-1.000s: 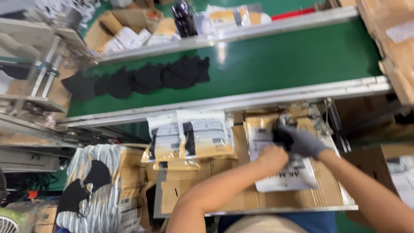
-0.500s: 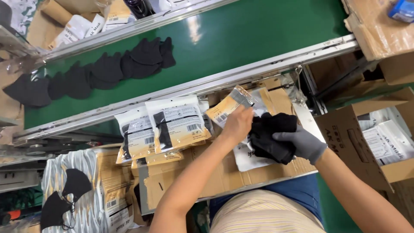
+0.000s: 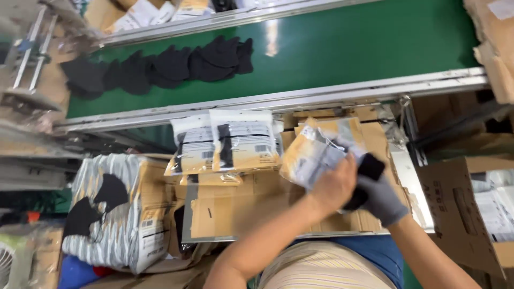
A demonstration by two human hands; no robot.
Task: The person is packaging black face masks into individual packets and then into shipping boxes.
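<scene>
The step in hand is judged to be bagging; a black folded piece [image 3: 369, 167] is held at the mouth of a clear-and-tan packet [image 3: 316, 152], above the cardboard-covered worktop [image 3: 235, 211], just below the near rail of the green conveyor belt [image 3: 348, 45]. The left hand [image 3: 334, 187], bare, is closed on the packet's lower edge; its grip is seen from the back only, so how far the fingers are curled cannot be told. The right hand [image 3: 383, 198], in a grey glove, is wrapped around the black piece; the grip is shut on it, though the fingertips are lost behind the left hand. The next move is judged to call for the packet mouth to be held open while the piece is pushed in square, without creasing the film. Two filled packets [image 3: 227, 142] lie flat beside each other, left of the hands, near the rail; a row of loose black pieces [image 3: 160, 67] lies on the belt, well apart from the hands. Hard to make out: whether the black piece is already partly inside the packet; motion blur over both hands; a striped bundle [image 3: 115, 214] at lower left with black pieces on it, contents unclear; cartons at the right edge are cut off.
</scene>
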